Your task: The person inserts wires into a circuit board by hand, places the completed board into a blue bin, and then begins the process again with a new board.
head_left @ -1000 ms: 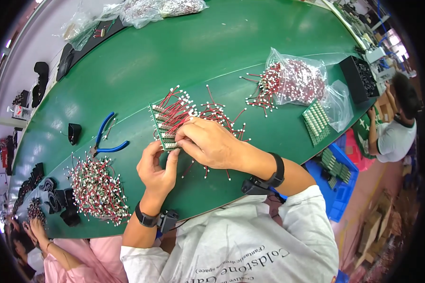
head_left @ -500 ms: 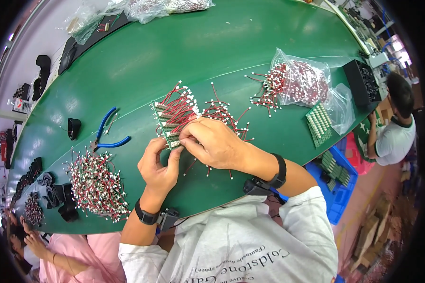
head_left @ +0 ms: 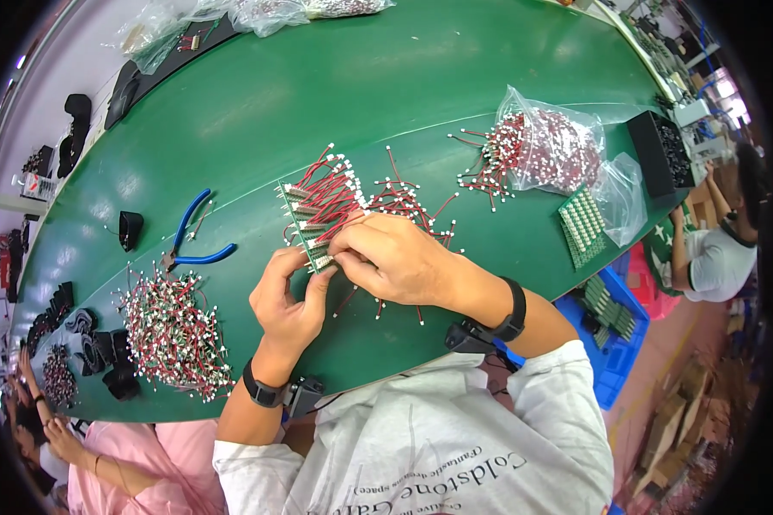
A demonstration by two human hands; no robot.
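A green circuit board stands tilted over the table, its near end held between the thumb and fingers of my left hand. White connectors line the board, and short red cables with white plugs fan out from it to the right. At the board's near end, my right hand is closed in a pinch against the connectors. Its own fingers hide whatever they grip. Loose red cables lie on the table just beyond the right hand.
To the left are blue-handled pliers and a heap of red-and-white cables. At right lie a clear bag of cables, a stack of boards and a black bin. Co-workers sit at both sides.
Both hands keep nearly the same place and grip on the board. The co-worker at right has shifted, with an arm now raised.
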